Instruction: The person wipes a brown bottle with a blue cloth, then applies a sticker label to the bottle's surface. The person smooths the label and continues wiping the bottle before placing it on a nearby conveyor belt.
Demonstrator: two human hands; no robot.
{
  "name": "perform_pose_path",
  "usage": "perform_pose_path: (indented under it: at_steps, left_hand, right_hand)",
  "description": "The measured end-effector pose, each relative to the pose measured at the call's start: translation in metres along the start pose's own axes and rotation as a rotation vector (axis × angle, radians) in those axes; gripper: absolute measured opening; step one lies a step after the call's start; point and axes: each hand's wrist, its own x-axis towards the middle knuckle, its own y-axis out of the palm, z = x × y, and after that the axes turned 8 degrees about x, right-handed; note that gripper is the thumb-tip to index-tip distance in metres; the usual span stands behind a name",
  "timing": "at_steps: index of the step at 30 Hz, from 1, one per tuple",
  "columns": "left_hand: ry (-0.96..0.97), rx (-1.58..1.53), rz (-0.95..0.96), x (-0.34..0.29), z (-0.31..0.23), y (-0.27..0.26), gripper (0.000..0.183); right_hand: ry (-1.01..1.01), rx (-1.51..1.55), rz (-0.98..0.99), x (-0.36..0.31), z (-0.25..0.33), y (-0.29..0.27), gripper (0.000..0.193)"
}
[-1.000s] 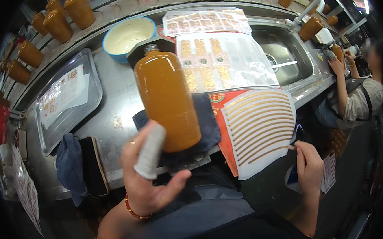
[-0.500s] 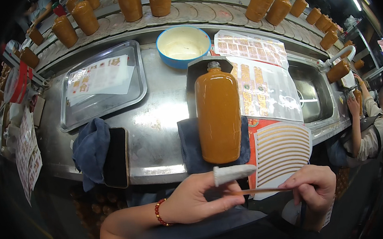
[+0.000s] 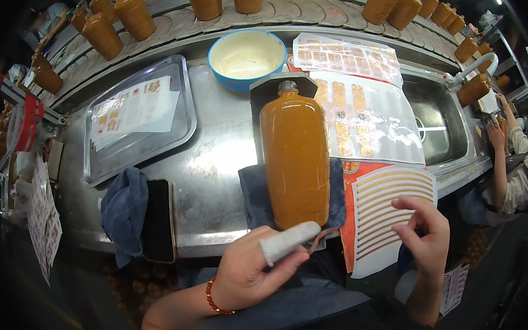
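Note:
My left hand [image 3: 247,268], with a white cloth cover [image 3: 290,243] on one finger, pinches one end of a thin brown strip [image 3: 321,237]. The strip curls out past the fingertips, just below the base of a glossy orange-brown bottle [image 3: 297,156]. That bottle lies back, neck away from me, on a dark blue cloth [image 3: 255,196] and a dark stand [image 3: 263,103]. Nothing is in my right hand [image 3: 427,233]; its thumb and forefinger are apart over the edge of a white sheet [image 3: 387,214] of curved gold-brown strips.
A blue-rimmed bowl [image 3: 247,58], a metal tray [image 3: 190,109] with printed sheets, a crumpled blue cloth [image 3: 124,207] and a phone [image 3: 159,223] are on the steel table. Decal sheets [image 3: 369,119] and a sink [image 3: 437,123] lie right. Behind runs a conveyor [image 3: 283,17] with brown bottles; a co-worker [image 3: 512,170] is at right.
My right hand has let go of the strip and risen a little, fingers parting. The strip, stretched between both hands before, now hangs curled from my left hand, which has shifted left and up.

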Motion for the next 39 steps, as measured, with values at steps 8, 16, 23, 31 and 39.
perform_pose_path:
  at_steps: [8, 16, 23, 31, 39]
  left_hand:
    - [0.280, 0.231, 0.078, 0.009, -0.014, 0.020, 0.030]
    - [0.082, 0.196, -0.077, -0.003, -0.005, 0.010, 0.051]
    - [-0.065, 0.056, -0.163, -0.008, 0.013, 0.009, 0.049]
    - [-0.070, 0.099, -0.157, -0.001, 0.018, 0.012, 0.052]
    - [-0.047, 0.131, -0.159, 0.006, 0.023, 0.020, 0.057]
  right_hand:
    - [0.131, 0.580, 0.598, 0.033, 0.031, 0.057, 0.057]
    - [0.061, 0.386, 0.518, 0.043, 0.033, 0.071, 0.023]
    - [0.169, 0.407, 0.387, 0.042, 0.023, 0.081, 0.013]
    - [0.210, 0.450, 0.335, 0.045, 0.007, 0.084, 0.018]
    - [0.181, 0.447, 0.297, 0.045, -0.008, 0.083, 0.019]
